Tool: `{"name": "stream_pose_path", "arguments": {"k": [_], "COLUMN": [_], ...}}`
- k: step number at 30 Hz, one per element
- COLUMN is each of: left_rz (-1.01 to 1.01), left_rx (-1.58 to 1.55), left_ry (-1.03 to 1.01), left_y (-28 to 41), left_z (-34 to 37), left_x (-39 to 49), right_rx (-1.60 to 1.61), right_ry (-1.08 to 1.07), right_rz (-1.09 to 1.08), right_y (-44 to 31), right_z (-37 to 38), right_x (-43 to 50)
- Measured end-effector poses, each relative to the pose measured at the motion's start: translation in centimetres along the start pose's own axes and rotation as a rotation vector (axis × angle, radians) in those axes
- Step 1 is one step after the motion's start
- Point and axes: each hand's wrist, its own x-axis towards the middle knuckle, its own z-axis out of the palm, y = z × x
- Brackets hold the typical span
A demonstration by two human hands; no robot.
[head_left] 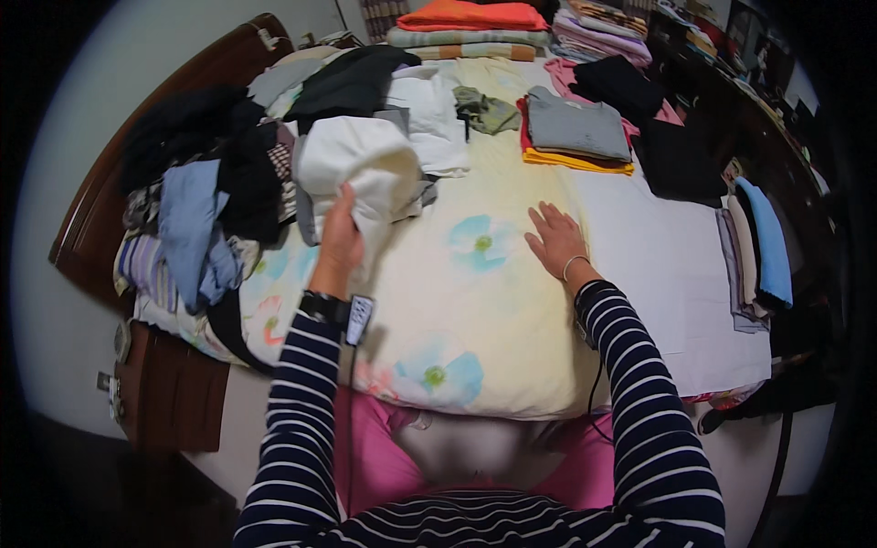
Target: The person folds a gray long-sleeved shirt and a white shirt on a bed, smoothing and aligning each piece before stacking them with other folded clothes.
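Note:
In my left hand is a white cloth garment, gathered and lifted in a loose fold over the pile at the left. My right hand has its fingers spread, palm down, over the flowered yellow quilt at its right side, holding nothing. Whether that palm presses on the quilt or hovers just above it I cannot tell. Behind the held cloth lie another white garment and a black garment. A crumpled olive-green cloth rests farther back on the quilt.
At left are heaped dark clothes and a light-blue garment. Folded shirts with a grey one on top lie right of centre. A folded blue cloth leans at the right bed edge. Folded blankets stand at the back. The wooden headboard curves along the left.

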Motion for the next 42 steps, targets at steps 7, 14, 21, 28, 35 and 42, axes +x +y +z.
{"name": "stream_pose_path", "arguments": {"k": [7,14,21,28,35,42], "left_rz": [-0.437,-0.201,-0.390,-0.516,-0.207,-0.194], "left_rx": [0.128,0.670,0.440,0.304,0.662,0.538], "left_ry": [-0.085,-0.440,-0.451,-0.052,0.427,0.473], "left_y": [-11.7,-16.0,-14.8,-10.9,-9.2,-6.2], "left_z": [8.5,10.5,11.1,8.8,4.0,3.4], "left_x": [-14.9,-23.7,-27.8,-27.2,-23.0,-19.5], "right_rx": [-0.011,0.507,1.581,1.735,1.465,1.500], "right_ry": [-0.167,-0.212,-0.168,-0.122,-0.353,-0.451], "right_rz": [0.170,-0.027,0.224,0.267,0.236,-0.075], "right_y": [-3.9,-5.4,-7.8,-12.3,-14.4,-14.7], "right_z": [-0.4,-0.2,-1.7,-4.3,-5.0,-5.4], "right_x": [-5.1,-16.8,-23.4,-25.7,-25.8,-22.5]}}
